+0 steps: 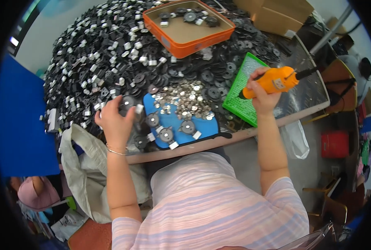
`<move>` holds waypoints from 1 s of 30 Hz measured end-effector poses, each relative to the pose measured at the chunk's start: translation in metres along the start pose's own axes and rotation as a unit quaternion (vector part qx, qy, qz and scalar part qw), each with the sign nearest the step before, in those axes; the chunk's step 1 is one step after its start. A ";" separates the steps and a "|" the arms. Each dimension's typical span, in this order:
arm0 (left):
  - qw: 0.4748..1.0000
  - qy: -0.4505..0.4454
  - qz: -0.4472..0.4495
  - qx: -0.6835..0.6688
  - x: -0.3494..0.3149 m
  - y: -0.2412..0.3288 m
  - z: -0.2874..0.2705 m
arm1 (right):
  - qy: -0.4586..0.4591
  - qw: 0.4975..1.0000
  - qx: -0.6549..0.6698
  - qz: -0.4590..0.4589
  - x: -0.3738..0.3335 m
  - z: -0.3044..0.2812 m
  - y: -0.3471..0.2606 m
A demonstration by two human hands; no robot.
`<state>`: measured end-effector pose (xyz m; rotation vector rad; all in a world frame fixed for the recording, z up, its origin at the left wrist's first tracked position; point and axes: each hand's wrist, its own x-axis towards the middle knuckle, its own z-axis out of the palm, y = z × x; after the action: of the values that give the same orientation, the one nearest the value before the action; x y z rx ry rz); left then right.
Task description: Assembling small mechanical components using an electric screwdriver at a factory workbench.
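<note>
My right hand is wrapped around an orange electric screwdriver, held over a green mesh basket. Its black tip points left and its cord runs off to the upper right. My left hand has its thumb and forefinger curved around the edge of a black disc-shaped part with a white connector, at the near side of the big pile. Between my hands lies a blue mat with a heap of small silvery round pieces. Several similar black discs with white connectors rest along its near edge.
A large pile of black and white parts covers the table's left and far side. An orange-rimmed tray with several discs sits on top. Cardboard boxes stand at the back. A pale cloth hangs by the near-left edge.
</note>
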<state>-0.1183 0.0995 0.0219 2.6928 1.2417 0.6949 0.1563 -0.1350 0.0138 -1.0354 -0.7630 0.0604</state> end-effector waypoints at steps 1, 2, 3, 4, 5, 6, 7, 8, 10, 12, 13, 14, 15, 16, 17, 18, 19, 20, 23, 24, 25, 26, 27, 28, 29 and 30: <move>0.998 0.032 -0.016 0.053 -0.002 -0.021 0.003 | 0.000 1.000 0.003 -0.001 0.000 0.000 -0.001; 0.997 0.014 -0.044 0.064 -0.006 -0.037 0.006 | -0.008 1.000 0.017 -0.003 0.000 0.002 -0.004; 0.995 -0.004 -0.071 0.071 -0.009 -0.047 0.010 | -0.010 1.000 0.023 -0.001 0.000 0.001 -0.003; 0.995 -0.029 -0.080 0.053 -0.014 -0.054 0.013 | -0.010 0.999 0.032 -0.005 0.001 0.001 -0.002; 0.994 -0.054 -0.088 0.032 -0.017 -0.055 0.016 | -0.011 0.999 0.038 -0.011 0.001 -0.001 -0.001; 0.992 -0.084 -0.093 0.015 -0.021 -0.053 0.018 | -0.011 0.999 0.037 -0.010 0.001 -0.001 -0.001; 0.992 -0.089 -0.083 0.019 -0.025 -0.052 0.022 | -0.011 0.999 0.042 -0.003 0.001 0.000 -0.001; 0.993 -0.096 -0.070 0.021 -0.027 -0.050 0.026 | -0.008 0.999 0.045 0.004 0.000 0.000 -0.002; 0.994 -0.091 -0.046 0.043 -0.029 -0.050 0.031 | -0.001 0.999 0.034 -0.001 -0.001 0.000 -0.002; 0.996 -0.064 -0.005 0.060 -0.026 -0.042 0.031 | 0.004 1.000 0.021 0.002 -0.001 -0.001 0.000; 0.998 -0.063 0.018 0.010 -0.025 -0.036 0.027 | 0.007 1.000 0.008 -0.005 -0.001 -0.003 0.004; 0.996 -0.070 0.040 -0.042 -0.025 -0.028 0.025 | 0.006 1.000 -0.003 -0.012 -0.001 -0.003 0.007; 0.988 -0.110 0.054 -0.095 -0.025 -0.025 0.026 | 0.013 1.000 0.004 -0.008 0.000 0.002 0.005; 0.975 -0.150 0.068 -0.146 -0.024 -0.021 0.027 | 0.016 1.000 0.008 -0.003 -0.001 0.003 0.004; 0.966 -0.182 0.082 -0.164 -0.025 -0.015 0.024 | 0.019 1.000 0.013 0.002 -0.002 0.005 0.004; 0.961 -0.204 0.092 -0.160 -0.022 -0.008 0.024 | 0.020 1.000 0.018 0.003 -0.002 0.005 0.004; 0.957 -0.225 0.102 -0.155 -0.020 -0.004 0.024 | 0.024 1.000 0.014 -0.001 -0.002 0.005 0.002; 0.955 -0.223 0.118 -0.154 -0.021 -0.003 0.027 | 0.021 1.000 0.020 0.000 -0.001 0.005 0.000; 0.955 -0.232 0.124 -0.136 -0.022 0.002 0.023 | 0.019 1.000 0.023 -0.003 -0.001 0.003 -0.001; 0.955 -0.233 0.125 -0.136 -0.021 0.005 0.022 | 0.018 1.000 0.018 -0.001 -0.001 0.002 -0.001; 0.956 -0.234 0.112 -0.138 -0.021 0.007 0.021 | 0.016 1.000 0.013 0.001 -0.001 0.002 -0.001; 0.957 -0.235 0.098 -0.139 -0.021 0.008 0.019 | 0.017 1.000 0.013 0.002 -0.001 0.002 -0.001; 0.957 -0.236 0.098 -0.139 -0.022 0.011 0.017 | 0.021 1.000 0.021 0.004 0.000 0.002 0.000; 0.961 -0.210 0.113 -0.138 -0.022 0.015 0.016 | 0.026 0.999 0.029 0.005 0.000 0.002 0.000; 0.965 -0.184 0.128 -0.137 -0.023 0.019 0.015 | 0.026 0.999 0.030 0.007 0.000 0.002 0.000; 0.965 -0.185 0.127 -0.136 -0.024 0.023 0.015 | 0.021 0.999 0.031 0.008 0.000 0.001 0.000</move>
<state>-0.1094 0.0677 0.0061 2.6075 0.6694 0.3289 0.1558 -0.1338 0.0144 -0.9803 -0.7117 0.0752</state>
